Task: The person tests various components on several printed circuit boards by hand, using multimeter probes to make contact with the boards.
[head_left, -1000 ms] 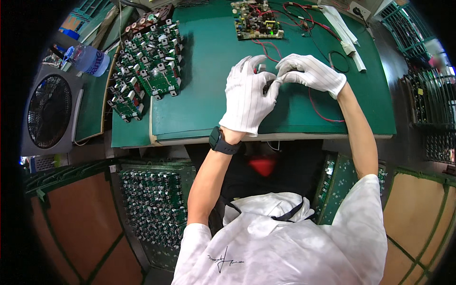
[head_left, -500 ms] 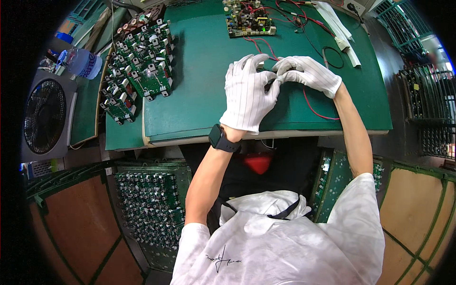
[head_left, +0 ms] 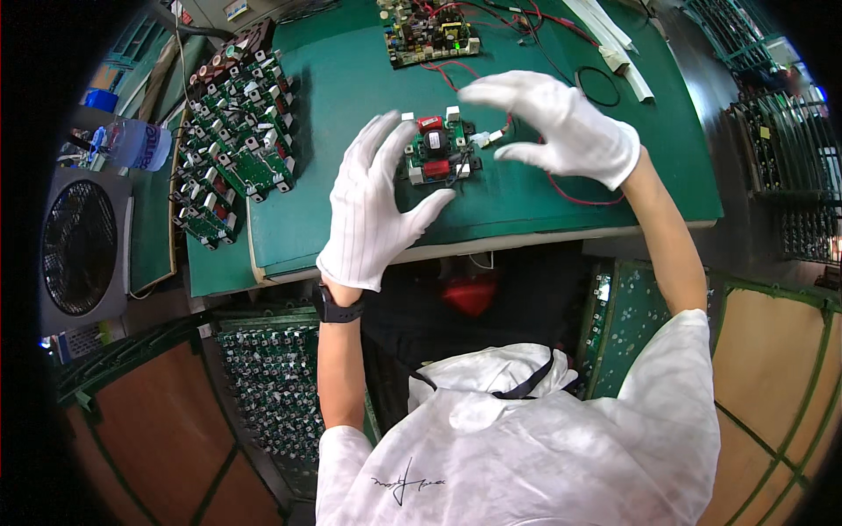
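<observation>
A small green circuit board lies on the green mat of the workbench. It carries red parts, a round black coil and white blocks along its edges. Left of it is my left hand in a white striped glove, fingers apart and thumb toward the board's near edge. My right hand, gloved alike, hovers to the right with thumb and fingers spread and nothing between them. Between that hand and the board, a white plug on red wires meets the board's right side.
A larger circuit board with a lit green light sits at the back, wires attached. White strips and a black cable loop lie back right. Several boards are massed at left, near a bottle and a fan.
My hands, together over the bench before, have moved apart, the left toward me and leftward. The small board and its plug now show between them. The whole view has shifted slightly.
</observation>
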Tool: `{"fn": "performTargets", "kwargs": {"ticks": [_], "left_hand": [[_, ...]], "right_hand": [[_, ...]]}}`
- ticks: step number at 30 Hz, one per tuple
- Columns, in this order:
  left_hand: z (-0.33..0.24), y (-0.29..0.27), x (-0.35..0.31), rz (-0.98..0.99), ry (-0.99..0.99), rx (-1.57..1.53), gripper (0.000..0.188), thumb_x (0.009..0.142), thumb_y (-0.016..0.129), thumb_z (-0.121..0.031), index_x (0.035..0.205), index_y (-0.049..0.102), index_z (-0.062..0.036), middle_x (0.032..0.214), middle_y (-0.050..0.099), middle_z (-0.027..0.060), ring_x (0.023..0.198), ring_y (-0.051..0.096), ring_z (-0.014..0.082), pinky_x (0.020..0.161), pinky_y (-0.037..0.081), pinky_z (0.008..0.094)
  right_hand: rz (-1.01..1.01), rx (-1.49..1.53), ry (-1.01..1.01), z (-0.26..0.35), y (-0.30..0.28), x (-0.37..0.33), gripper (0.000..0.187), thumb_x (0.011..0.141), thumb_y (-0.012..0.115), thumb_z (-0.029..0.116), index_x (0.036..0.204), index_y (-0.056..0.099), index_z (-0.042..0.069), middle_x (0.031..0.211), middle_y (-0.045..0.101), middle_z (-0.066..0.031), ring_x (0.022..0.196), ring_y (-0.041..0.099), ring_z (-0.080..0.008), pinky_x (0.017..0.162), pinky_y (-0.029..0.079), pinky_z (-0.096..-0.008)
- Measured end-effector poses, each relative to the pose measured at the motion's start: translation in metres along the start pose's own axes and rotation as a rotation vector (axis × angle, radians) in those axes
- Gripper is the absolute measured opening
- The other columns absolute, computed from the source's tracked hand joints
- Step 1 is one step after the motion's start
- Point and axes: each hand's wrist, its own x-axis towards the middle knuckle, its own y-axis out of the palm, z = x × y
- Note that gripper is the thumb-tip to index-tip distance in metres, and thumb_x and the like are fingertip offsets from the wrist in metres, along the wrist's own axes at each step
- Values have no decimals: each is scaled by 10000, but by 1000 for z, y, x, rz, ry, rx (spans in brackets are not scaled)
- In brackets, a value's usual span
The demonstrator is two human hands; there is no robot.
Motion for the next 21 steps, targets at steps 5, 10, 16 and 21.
{"fn": "performTargets", "kwargs": {"ticks": [5,10,16,21], "left_hand": [[4,13,-17,21,80,108,792,706,921,-285,1380,561,-75,1396,563,175,1323,537,391,1111,461,486],[1,33,-13,-125,58,99,743,724,899,-203,1378,568,-83,1348,606,160,1258,590,370,1059,496,460],[7,18,-15,-386,-81,-115,480,780,855,-100,1221,675,-36,1067,731,148,935,726,311,809,587,368],[17,-23,-28,-270,-436,-604,374,861,856,-191,1138,712,15,972,767,113,841,707,167,798,549,294]], "right_hand": [[34,-224,-218,12,22,26,190,876,768,230,1053,755,163,994,731,-25,1035,694,-234,931,543,-382],[146,-80,-152,18,15,51,185,858,766,123,1040,742,100,955,724,-61,941,684,-272,868,539,-381],[191,158,-76,44,-10,106,264,922,663,199,1100,698,7,1019,711,-166,981,691,-327,886,549,-397],[338,320,18,68,-7,148,350,983,637,280,1175,688,-9,1080,739,-180,980,715,-303,888,559,-397]]}}
